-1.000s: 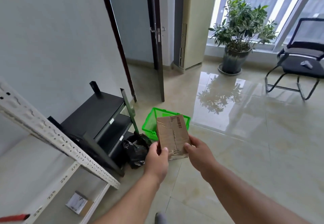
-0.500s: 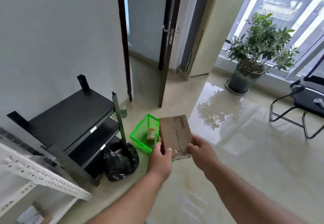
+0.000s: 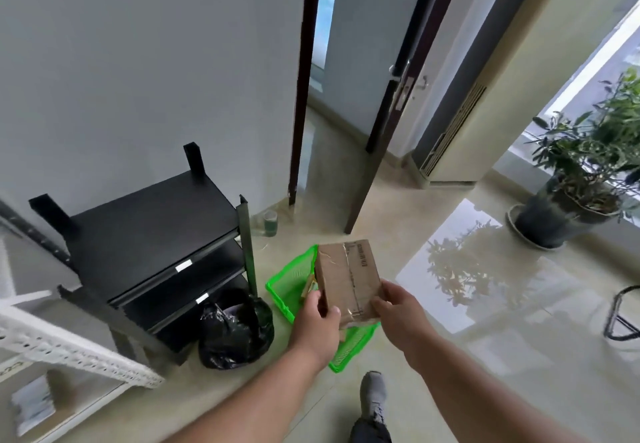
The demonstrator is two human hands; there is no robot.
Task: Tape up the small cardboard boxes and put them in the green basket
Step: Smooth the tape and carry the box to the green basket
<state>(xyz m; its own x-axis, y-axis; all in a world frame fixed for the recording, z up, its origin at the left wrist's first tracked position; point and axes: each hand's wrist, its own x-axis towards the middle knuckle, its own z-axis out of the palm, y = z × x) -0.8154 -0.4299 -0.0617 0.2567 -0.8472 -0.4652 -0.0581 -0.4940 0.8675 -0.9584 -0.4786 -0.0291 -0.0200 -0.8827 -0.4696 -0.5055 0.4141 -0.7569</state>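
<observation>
A small brown cardboard box (image 3: pixel 348 278), sealed with clear tape and bearing a barcode, is held in the air over the green basket (image 3: pixel 289 285). My left hand (image 3: pixel 317 326) grips its near left corner, thumb on top. My right hand (image 3: pixel 401 314) holds its near right edge. The basket stands on the tiled floor and is mostly hidden behind the box and my hands. A sliver of another small box (image 3: pixel 309 288) shows inside it, left of the held box.
A black shelf unit (image 3: pixel 152 245) stands left of the basket, with a black rubbish bag (image 3: pixel 233 330) at its foot. A white rack (image 3: pixel 69 349) is at the near left. An open dark door (image 3: pixel 384 124), a potted plant (image 3: pixel 585 179) and my grey shoe (image 3: pixel 373 394) are nearby.
I have stepped closer to the basket, which now lies directly under the box. Both hands keep the same hold on the box.
</observation>
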